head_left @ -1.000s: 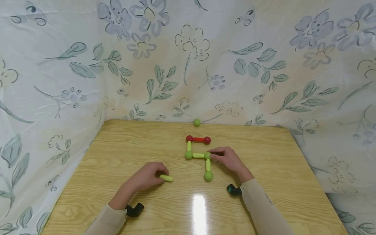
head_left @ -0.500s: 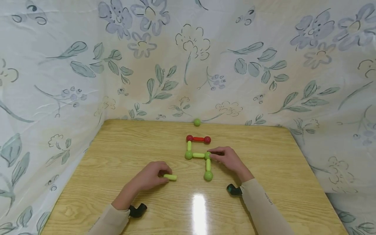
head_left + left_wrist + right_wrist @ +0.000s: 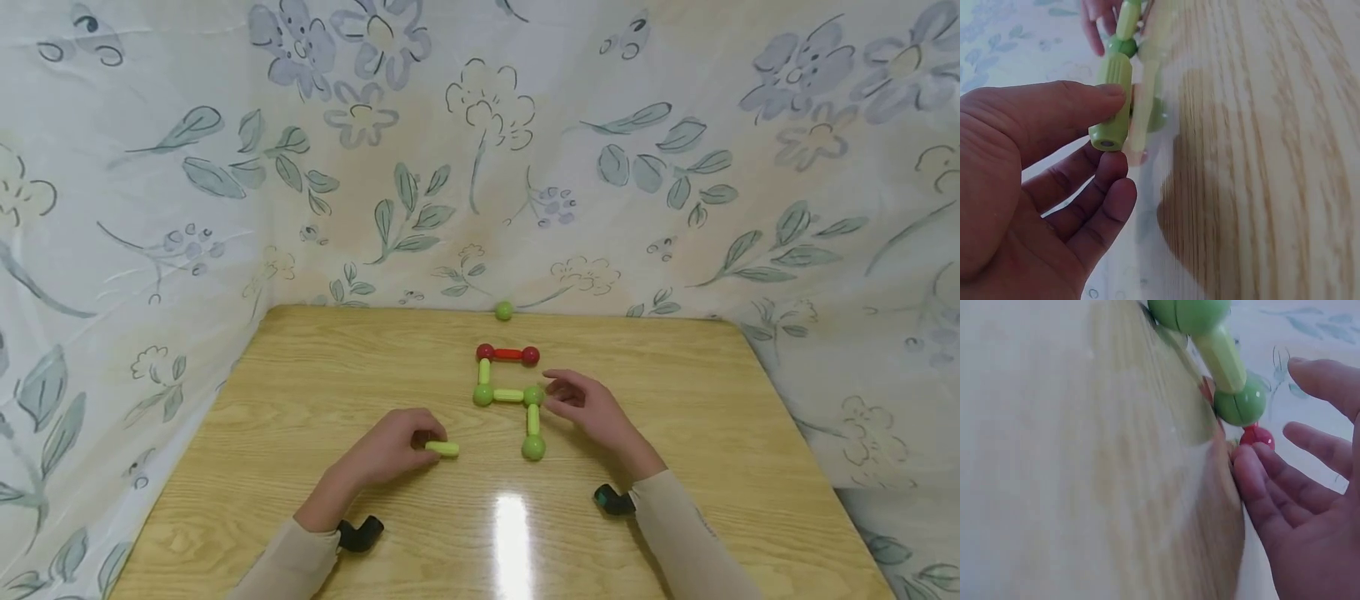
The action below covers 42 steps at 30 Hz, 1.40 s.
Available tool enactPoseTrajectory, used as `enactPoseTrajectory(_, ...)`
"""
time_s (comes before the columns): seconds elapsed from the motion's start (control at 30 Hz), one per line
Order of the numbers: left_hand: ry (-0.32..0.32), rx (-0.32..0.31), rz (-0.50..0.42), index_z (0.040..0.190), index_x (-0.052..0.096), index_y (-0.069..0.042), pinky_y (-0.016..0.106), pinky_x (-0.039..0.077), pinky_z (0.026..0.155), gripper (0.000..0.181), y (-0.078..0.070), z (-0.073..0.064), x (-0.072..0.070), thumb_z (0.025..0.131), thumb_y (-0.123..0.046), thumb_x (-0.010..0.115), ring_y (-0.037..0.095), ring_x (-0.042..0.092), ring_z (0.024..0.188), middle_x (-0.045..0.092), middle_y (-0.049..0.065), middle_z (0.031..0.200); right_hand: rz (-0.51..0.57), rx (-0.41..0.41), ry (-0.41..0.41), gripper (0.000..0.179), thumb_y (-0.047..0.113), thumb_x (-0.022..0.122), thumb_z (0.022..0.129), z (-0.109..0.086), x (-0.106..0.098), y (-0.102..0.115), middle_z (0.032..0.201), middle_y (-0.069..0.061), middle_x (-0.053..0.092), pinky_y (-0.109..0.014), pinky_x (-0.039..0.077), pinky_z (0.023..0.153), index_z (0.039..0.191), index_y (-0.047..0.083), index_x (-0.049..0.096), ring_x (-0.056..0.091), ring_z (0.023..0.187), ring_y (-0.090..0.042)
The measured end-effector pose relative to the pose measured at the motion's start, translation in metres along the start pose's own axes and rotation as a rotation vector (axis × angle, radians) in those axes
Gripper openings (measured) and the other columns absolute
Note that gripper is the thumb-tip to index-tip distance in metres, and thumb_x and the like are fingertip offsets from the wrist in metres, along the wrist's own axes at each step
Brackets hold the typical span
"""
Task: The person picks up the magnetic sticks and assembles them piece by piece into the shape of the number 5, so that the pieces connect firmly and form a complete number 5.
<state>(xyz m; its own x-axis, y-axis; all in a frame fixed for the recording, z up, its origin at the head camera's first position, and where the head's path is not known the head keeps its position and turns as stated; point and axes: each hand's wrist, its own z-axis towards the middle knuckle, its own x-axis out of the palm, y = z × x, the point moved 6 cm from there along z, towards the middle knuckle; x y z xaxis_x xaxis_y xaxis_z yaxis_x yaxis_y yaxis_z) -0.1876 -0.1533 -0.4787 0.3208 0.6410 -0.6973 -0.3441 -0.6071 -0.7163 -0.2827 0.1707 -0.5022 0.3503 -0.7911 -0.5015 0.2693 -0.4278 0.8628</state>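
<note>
My left hand (image 3: 390, 447) pinches a yellow-green magnetic rod (image 3: 1112, 125) between thumb and fingers, with a grey metal dot showing at its near end. To its right lies a zigzag of magnetic rods and balls. Its upper bar is a red rod (image 3: 507, 355) between two red balls, and yellow-green rods (image 3: 509, 396) and three green balls make up the rest. My right hand (image 3: 596, 410) hovers with parted fingers just right of the corner green ball (image 3: 533, 396). In the right wrist view, nothing lies between its thumb and fingers, and a green ball (image 3: 1240, 403) is close by.
A loose green ball (image 3: 503, 311) sits at the far edge of the wooden table (image 3: 322, 350). Behind and at both sides hangs a floral cloth (image 3: 420, 125). Black wrist cameras (image 3: 361, 534) stick out from both beige sleeves.
My left hand has carried the rod a little to the right, closer to the zigzag. The right hand has let go of the corner green ball and drawn back slightly rightward.
</note>
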Motion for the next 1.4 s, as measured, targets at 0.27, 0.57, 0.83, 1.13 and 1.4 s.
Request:
enactPoseTrajectory(0.27, 0.003, -0.001, -0.006, 0.107, 0.079, -0.015, 0.032, 0.053, 0.076, 0.019, 0.0, 0.005, 0.002, 0.092, -0.005, 0.086, 0.012, 0.06, 0.085, 0.066, -0.008, 0.094, -0.042, 0.036, -0.025, 0.046, 0.021, 0.086, 0.097, -0.038, 0.001, 0.019, 0.12, -0.005, 0.072, -0.042, 0.058, 0.095, 0.139, 0.012, 0.068, 0.067, 0.103, -0.021)
enactPoseTrajectory(0.57, 0.005, 0.004, -0.023, 0.107, 0.079, -0.014, 0.031, 0.054, 0.076, 0.02, 0.0, 0.007, 0.0, 0.091, -0.004, 0.086, 0.012, 0.061, 0.085, 0.066, -0.008, 0.094, -0.041, -0.04, 0.079, 0.043, 0.025, 0.09, 0.093, -0.058, 0.022, 0.027, 0.117, 0.003, 0.072, -0.037, 0.058, 0.093, 0.132, 0.018, 0.072, 0.067, 0.107, -0.024)
enactPoseTrajectory(0.83, 0.015, 0.007, -0.022, 0.106, 0.079, -0.013, 0.031, 0.053, 0.076, 0.019, -0.002, 0.011, -0.001, 0.091, -0.004, 0.086, 0.011, 0.06, 0.084, 0.066, -0.006, 0.094, -0.124, -0.025, 0.076, 0.041, 0.028, 0.09, 0.092, -0.056, 0.031, 0.027, 0.122, 0.01, 0.072, -0.042, 0.056, 0.103, 0.129, 0.021, 0.074, 0.067, 0.115, -0.017)
enactPoseTrajectory(1.13, 0.022, 0.008, -0.033, 0.105, 0.079, -0.015, 0.031, 0.052, 0.075, 0.02, -0.005, 0.017, 0.002, 0.09, -0.004, 0.086, 0.014, 0.06, 0.084, 0.066, -0.008, 0.092, -0.159, -0.045, 0.065, 0.035, 0.026, 0.09, 0.092, -0.055, 0.032, 0.031, 0.116, 0.013, 0.072, -0.039, 0.057, 0.098, 0.124, 0.025, 0.075, 0.068, 0.11, -0.015)
enactPoseTrajectory(1.4, 0.023, -0.008, -0.021, 0.108, 0.079, -0.016, 0.032, 0.052, 0.075, 0.02, -0.01, 0.023, 0.005, 0.092, -0.007, 0.086, 0.015, 0.06, 0.085, 0.065, -0.009, 0.093, -0.149, -0.029, 0.045, 0.033, 0.027, 0.089, 0.094, -0.054, 0.033, 0.026, 0.116, 0.013, 0.073, -0.041, 0.057, 0.098, 0.124, 0.026, 0.076, 0.068, 0.11, -0.015)
